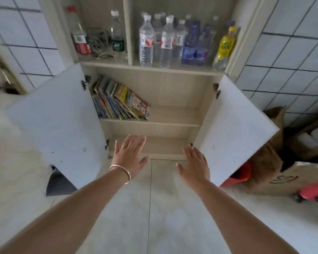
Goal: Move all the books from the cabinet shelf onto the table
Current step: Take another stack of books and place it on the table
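Observation:
Several thin colourful books [117, 99] lean to the left against the left wall of the cabinet's middle shelf [173, 116]. The right part of that shelf is bare. Both cabinet doors stand wide open. My left hand [129, 155], with a bangle on the wrist, is stretched out flat with fingers apart, below the shelf and in front of the bottom compartment. My right hand [195, 165] is also flat and empty, just right of it near the right door's lower edge. No table is in view.
The upper shelf holds several plastic water bottles [147, 41], a yellow bottle [226, 46] and tangled cables [97, 43]. The left door [59, 125] and right door [233, 129] jut outward. Cardboard boxes [268, 162] and red items sit on the floor at right.

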